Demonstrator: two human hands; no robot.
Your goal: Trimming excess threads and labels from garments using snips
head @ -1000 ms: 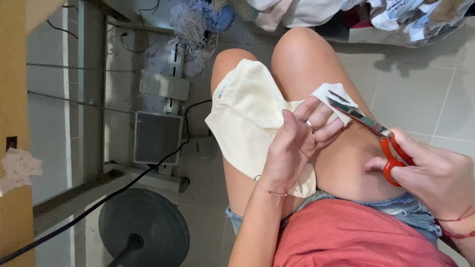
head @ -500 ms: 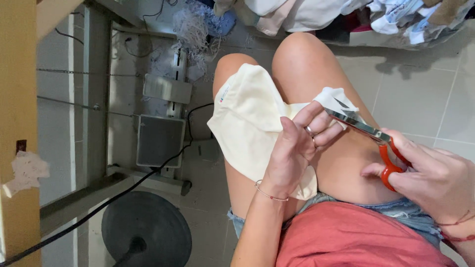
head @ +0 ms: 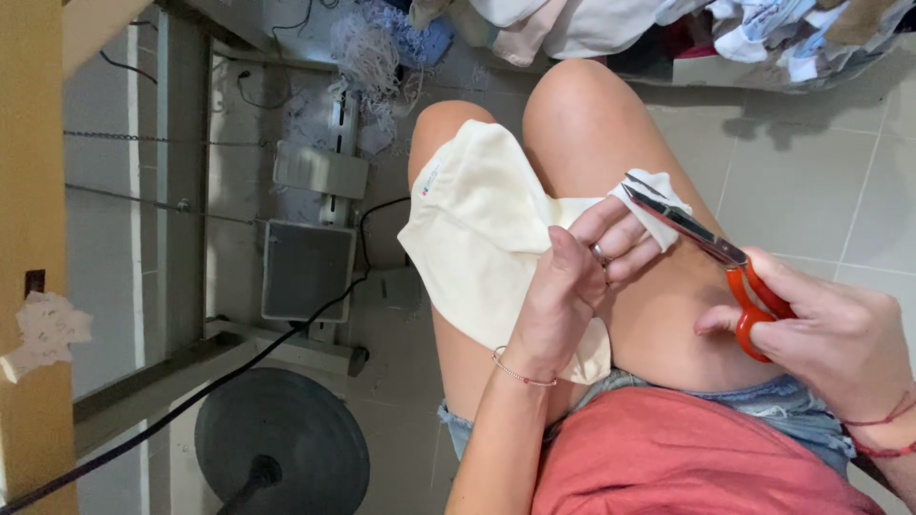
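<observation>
Sewing workshop: machine treadle (head: 307,270), fabric heap (head: 668,29).

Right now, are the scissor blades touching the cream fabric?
Touching. The head view shows the scissors blade tips lying on the fabric corner pinched by the left hand.

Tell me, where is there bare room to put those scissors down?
Bare grey floor tiles lie right of the knees, below the clothes heap. The lap is crowded with cream fabric; left, the pedal and round base fill the floor.

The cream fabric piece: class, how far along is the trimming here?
Done: cream fabric piece lies on the lap, its corner pinched by the left hand.
In hand: right hand has orange-handled scissors, blades at the corner.
Left: no cut-off scrap visible.
</observation>
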